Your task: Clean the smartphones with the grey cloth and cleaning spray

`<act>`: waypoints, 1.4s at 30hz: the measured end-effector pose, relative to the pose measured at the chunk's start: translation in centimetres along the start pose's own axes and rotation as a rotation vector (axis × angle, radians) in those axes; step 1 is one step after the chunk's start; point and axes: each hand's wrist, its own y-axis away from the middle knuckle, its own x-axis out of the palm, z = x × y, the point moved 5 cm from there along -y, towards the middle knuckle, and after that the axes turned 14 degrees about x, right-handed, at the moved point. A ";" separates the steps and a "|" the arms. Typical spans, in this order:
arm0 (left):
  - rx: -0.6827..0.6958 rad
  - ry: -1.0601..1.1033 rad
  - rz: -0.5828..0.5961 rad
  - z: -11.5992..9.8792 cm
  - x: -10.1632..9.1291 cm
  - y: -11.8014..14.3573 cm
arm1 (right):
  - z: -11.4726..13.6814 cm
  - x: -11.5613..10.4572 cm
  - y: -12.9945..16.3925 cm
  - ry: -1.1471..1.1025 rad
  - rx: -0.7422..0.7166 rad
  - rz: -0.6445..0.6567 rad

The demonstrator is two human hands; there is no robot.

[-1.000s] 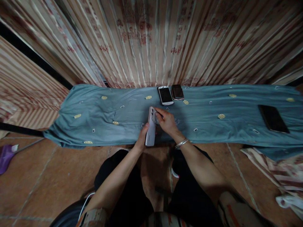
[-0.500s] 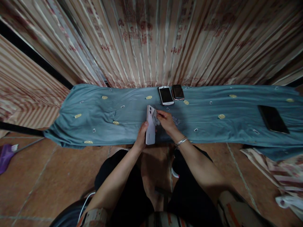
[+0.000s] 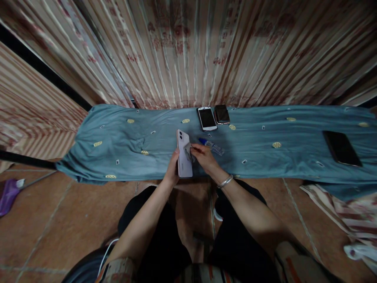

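Note:
My left hand (image 3: 173, 167) grips a pale smartphone (image 3: 185, 165) by its left edge, its back and camera lenses facing up. A grey cloth (image 3: 187, 149) lies against the right part of the phone's back. My right hand (image 3: 204, 157), with a silver bangle at the wrist, pinches that cloth, fingers closed. Partly behind the right hand, a small clear bottle with a blue cap (image 3: 216, 148) lies on the teal cloth. The right hand's fingertips are partly hidden by the cloth.
The teal patterned cloth (image 3: 159, 165) covers a long narrow bench. Toward its back lie a white-framed phone (image 3: 207, 118) and a small stack of dark phones (image 3: 222, 114). A dark tablet-like device (image 3: 341, 148) rests at the right. Striped curtains (image 3: 182, 59) hang behind.
The phone and both hands have shifted slightly left, and the phone's back faces up more fully. My right hand has moved the cloth lower, and the bottle's blue cap now shows.

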 end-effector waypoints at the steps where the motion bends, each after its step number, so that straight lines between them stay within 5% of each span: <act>1: -0.007 0.000 -0.004 0.1 0.0 0.0 | 0.0 0.0 0.0 -0.014 0.010 0.003; 21: -0.051 -0.035 0.160 -0.9 -0.4 0.5 | 0.2 0.7 2.7 -0.080 0.226 0.198; 35: 0.074 -0.049 0.076 -3.6 -2.6 -0.2 | -2.0 0.8 6.6 -0.088 0.420 0.371; 42: 0.147 -0.121 0.069 -3.6 -2.3 0.0 | -3.1 0.7 6.6 -0.015 0.414 0.327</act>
